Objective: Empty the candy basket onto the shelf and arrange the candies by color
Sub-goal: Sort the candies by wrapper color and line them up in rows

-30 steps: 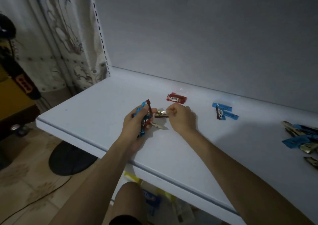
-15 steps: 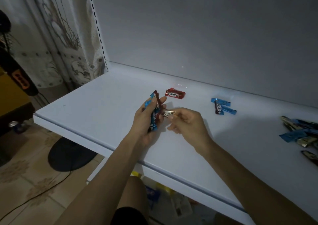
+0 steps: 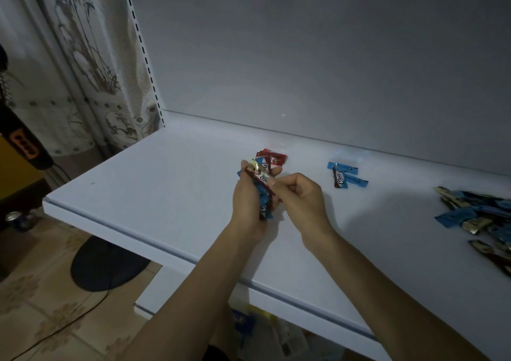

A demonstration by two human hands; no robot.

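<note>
Several candies (image 3: pixel 262 188) fill my left grip (image 3: pixel 249 203), fingers curled round a mixed bunch w/ blue, red and gold wrappers, held above the shelf (image 3: pixel 166 183). My right grip (image 3: pixel 300 194) sits just beside it, thumb and forefinger pinching the edge of a white-labelled wrapper in that bunch. Red candies (image 3: pixel 272 157) lie on the shelf just beyond my left fingertips. Blue candies (image 3: pixel 347 175) lie further right of my right grip, w/ one dark wrapper across them. Unsorted pile (image 3: pixel 475 214), blue and gold, lies well off to the right.
</note>
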